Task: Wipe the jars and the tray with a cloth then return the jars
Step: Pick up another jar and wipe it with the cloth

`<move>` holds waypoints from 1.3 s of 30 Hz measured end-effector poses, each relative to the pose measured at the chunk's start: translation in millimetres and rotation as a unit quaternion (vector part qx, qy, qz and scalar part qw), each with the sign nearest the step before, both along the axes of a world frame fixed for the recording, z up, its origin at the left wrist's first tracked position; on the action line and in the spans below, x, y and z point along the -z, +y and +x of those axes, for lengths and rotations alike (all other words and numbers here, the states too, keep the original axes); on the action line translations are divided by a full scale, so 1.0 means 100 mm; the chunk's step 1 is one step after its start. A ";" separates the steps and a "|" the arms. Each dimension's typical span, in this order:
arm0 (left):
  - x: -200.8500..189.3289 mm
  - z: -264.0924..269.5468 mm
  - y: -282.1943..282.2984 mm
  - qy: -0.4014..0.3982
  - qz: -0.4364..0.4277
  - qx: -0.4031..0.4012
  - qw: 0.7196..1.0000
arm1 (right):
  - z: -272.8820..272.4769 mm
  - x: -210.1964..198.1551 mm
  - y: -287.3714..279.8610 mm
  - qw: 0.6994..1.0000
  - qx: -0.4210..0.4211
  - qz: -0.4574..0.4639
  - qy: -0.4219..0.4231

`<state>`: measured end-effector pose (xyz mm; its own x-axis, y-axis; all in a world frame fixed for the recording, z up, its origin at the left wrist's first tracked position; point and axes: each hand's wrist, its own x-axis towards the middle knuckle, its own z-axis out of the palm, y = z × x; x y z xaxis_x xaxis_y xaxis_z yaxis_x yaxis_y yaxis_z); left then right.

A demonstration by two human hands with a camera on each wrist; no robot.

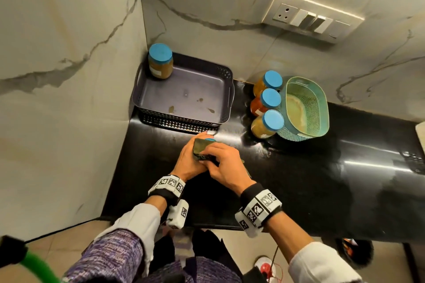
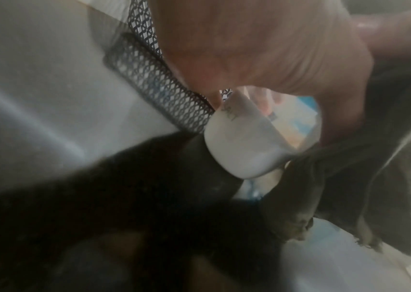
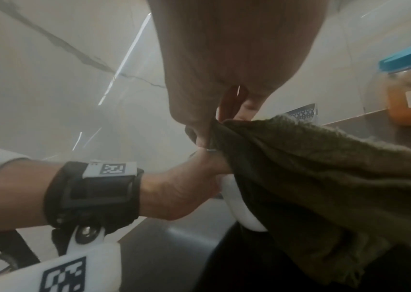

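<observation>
Left hand (image 1: 187, 162) gripping the jar (image 2: 247, 142) steady near the counter (image 1: 299, 179) front edge, right hand (image 1: 222, 164) clutching the cloth (image 3: 324, 187) around it for wiping.

Head view: high above the black worktop (image 1: 299, 167), facing steeply down into a marble wall corner, taking in both hands, the tray (image 1: 184, 96) and the standing jars. Left wrist view: very close under the left hand (image 2: 262, 49), facing along it towards the tray's mesh wall, blurred. Right wrist view: close under the right hand (image 3: 237, 49), facing across to the left wrist; all three share the olive cloth (image 1: 202, 147).
</observation>
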<state>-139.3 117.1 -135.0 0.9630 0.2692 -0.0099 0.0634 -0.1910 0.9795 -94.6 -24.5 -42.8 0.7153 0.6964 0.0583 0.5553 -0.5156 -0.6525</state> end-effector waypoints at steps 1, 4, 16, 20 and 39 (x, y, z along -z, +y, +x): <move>-0.01 0.00 -0.02 -0.001 -0.010 -0.011 1.000 | 0.04 -0.02 0.05 1.000 -0.011 -0.008 0.008; -0.05 0.00 -0.07 0.004 -0.044 -0.043 0.998 | 0.18 -0.09 0.19 1.000 -0.006 -0.021 0.022; -0.01 0.01 -0.05 -0.012 -0.039 -0.041 0.998 | 0.00 -0.17 0.33 0.997 0.046 -0.031 0.048; -0.10 0.04 -0.05 0.025 -0.040 -0.036 0.998 | 0.34 -0.16 0.29 0.990 0.124 -0.071 0.021; -0.07 0.09 -0.06 0.016 -0.045 -0.039 0.998 | 0.13 -0.21 0.36 0.992 0.082 -0.079 0.046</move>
<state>-130.7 111.1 -127.6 0.9381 0.3398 -0.0678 0.1062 -0.0958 0.9897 -81.5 11.3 -21.5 0.8170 0.5652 -0.1143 0.3965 -0.6945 -0.6005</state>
